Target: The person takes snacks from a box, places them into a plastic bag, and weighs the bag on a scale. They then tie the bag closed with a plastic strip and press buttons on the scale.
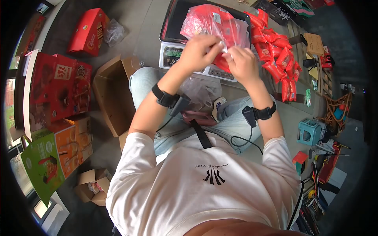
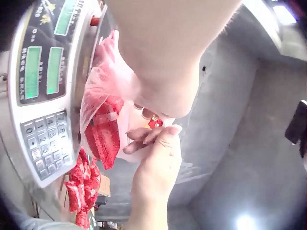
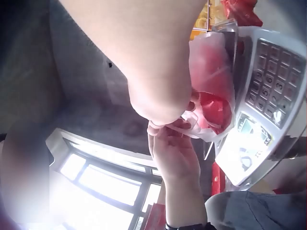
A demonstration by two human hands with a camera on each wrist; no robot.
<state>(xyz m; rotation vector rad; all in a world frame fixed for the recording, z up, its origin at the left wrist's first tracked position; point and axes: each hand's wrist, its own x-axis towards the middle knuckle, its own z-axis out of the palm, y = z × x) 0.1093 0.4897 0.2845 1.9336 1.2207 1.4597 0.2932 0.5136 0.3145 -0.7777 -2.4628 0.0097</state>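
Note:
A clear plastic bag filled with red packets lies on the black tray of a white digital scale. At the bag's gathered mouth, the left hand and the right hand meet, each pinching the plastic with thumb and fingers. In the left wrist view the bag stands beside the scale's keypad, with the right hand at its top. The right wrist view shows the left hand at the bag's neck; some fingertips are hidden there.
Many loose red packets lie right of the scale. An open cardboard box stands left of the knees, near a red carton. A light-blue stool is at the right. Between the legs lies another clear bag.

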